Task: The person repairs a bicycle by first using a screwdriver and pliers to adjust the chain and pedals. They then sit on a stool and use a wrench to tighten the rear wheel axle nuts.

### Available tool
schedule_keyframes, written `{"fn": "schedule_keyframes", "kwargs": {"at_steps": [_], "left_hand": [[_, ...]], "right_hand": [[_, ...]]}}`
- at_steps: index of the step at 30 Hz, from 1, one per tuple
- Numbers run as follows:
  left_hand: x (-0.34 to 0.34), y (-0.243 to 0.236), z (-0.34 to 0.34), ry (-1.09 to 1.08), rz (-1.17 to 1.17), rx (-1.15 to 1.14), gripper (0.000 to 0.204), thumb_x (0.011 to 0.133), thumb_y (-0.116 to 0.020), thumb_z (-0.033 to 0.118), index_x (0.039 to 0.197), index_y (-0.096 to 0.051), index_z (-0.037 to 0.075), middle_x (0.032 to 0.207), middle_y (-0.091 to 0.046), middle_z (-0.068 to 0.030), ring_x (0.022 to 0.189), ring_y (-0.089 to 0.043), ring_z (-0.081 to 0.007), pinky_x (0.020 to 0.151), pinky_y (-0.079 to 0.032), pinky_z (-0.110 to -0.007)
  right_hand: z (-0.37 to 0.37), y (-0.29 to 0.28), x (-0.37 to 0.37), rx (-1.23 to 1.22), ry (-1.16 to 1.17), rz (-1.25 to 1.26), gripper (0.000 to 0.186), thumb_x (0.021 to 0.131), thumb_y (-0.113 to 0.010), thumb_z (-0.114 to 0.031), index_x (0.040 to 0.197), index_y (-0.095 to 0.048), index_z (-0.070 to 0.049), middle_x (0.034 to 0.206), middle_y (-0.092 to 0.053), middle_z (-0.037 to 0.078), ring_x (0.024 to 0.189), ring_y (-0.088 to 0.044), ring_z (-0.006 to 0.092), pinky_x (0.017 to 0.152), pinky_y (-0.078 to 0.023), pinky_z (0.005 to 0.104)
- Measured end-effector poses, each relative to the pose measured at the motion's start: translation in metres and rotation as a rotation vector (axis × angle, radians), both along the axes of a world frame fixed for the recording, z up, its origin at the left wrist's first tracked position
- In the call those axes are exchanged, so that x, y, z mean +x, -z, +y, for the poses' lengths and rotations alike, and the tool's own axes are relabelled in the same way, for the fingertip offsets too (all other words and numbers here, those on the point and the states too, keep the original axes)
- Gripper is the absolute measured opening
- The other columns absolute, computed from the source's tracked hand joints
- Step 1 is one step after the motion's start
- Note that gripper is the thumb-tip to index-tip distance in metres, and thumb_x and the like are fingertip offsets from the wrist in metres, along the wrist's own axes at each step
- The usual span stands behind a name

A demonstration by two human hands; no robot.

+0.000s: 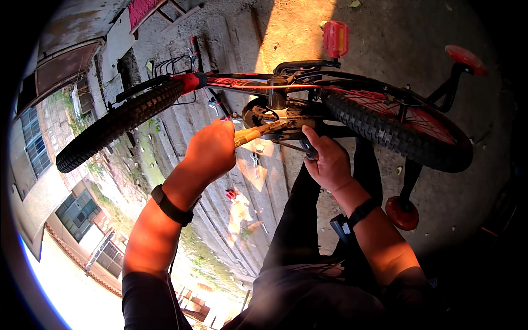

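A black-and-red bicycle [236,83] lies across the head view, its crank housing [278,94] in the middle. My left hand [214,146] is closed on a yellow-handled tool [247,135], whose metal end reaches into the greasy area below the housing. My right hand [327,157] is closed on a black part [309,147] just right of that tool, thumb raised along it; I cannot tell whether this is a tool or a crank arm. A red pedal [335,38] sticks up above the frame.
A wrench [254,165] and a small red object [231,193] lie on the concrete steps [217,220] below. Red training wheels [401,213] flank the rear tyre [396,137]. My dark-clad legs are below the bicycle, and building windows [77,214] show at the left.
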State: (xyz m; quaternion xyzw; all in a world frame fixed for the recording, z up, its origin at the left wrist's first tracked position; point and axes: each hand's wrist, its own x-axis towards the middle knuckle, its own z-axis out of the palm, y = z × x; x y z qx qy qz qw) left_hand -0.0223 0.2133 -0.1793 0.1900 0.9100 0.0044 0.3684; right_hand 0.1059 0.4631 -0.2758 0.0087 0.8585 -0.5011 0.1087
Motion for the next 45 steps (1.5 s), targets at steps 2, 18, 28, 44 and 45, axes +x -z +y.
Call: {"fn": "schedule_keyframes", "kwargs": {"at_steps": [2, 18, 28, 44, 45], "left_hand": [[-0.001, -0.005, 0.005, 0.025, -0.013, -0.070, 0.008, 0.083, -0.054, 0.004, 0.090, -0.053, 0.000, 0.089, -0.060, -0.0232, 0.081, -0.064, -0.0413, 0.075, -0.053, -0.050], [0.005, -0.006, -0.002, 0.047, 0.021, 0.009, 0.028, 0.087, -0.050, 0.002, 0.112, -0.061, 0.007, 0.097, -0.062, -0.0141, 0.095, -0.060, -0.0373, 0.079, -0.046, -0.049], [-0.001, -0.008, -0.023, -0.033, -0.074, 0.029, 0.027, 0.085, -0.049, -0.001, 0.107, -0.062, 0.008, 0.097, -0.066, -0.0163, 0.098, -0.061, -0.0383, 0.084, -0.048, -0.047], [-0.011, -0.004, -0.010, -0.081, -0.133, 0.124, 0.032, 0.087, -0.047, -0.001, 0.113, -0.064, 0.007, 0.104, -0.066, -0.0199, 0.101, -0.062, -0.0397, 0.088, -0.049, -0.045], [-0.011, -0.003, -0.010, -0.085, -0.133, 0.141, 0.032, 0.086, -0.047, -0.001, 0.113, -0.064, 0.007, 0.104, -0.066, -0.0199, 0.101, -0.062, -0.0398, 0.087, -0.049, -0.045]], "right_hand": [[0.000, -0.002, -0.001, 0.003, 0.003, -0.007, 0.072, 0.074, -0.068, -0.001, 0.141, -0.051, -0.018, 0.077, -0.054, 0.008, 0.068, -0.059, 0.0270, 0.063, -0.050, 0.0378], [-0.001, -0.003, -0.001, 0.000, -0.001, -0.008, 0.072, 0.073, -0.069, 0.001, 0.141, -0.052, -0.016, 0.075, -0.052, 0.006, 0.067, -0.058, 0.0252, 0.063, -0.049, 0.0356], [0.000, -0.003, 0.000, 0.011, -0.008, -0.012, 0.072, 0.073, -0.070, 0.001, 0.141, -0.052, -0.016, 0.075, -0.052, 0.006, 0.067, -0.058, 0.0248, 0.063, -0.049, 0.0354], [0.000, 0.001, 0.001, 0.035, -0.008, 0.010, 0.075, 0.072, -0.071, -0.004, 0.142, -0.050, -0.021, 0.077, -0.055, 0.007, 0.066, -0.060, 0.0246, 0.061, -0.050, 0.0373], [0.000, 0.001, 0.001, 0.037, -0.010, 0.010, 0.075, 0.072, -0.071, -0.004, 0.142, -0.050, -0.021, 0.077, -0.055, 0.006, 0.066, -0.060, 0.0243, 0.061, -0.050, 0.0371]]}}
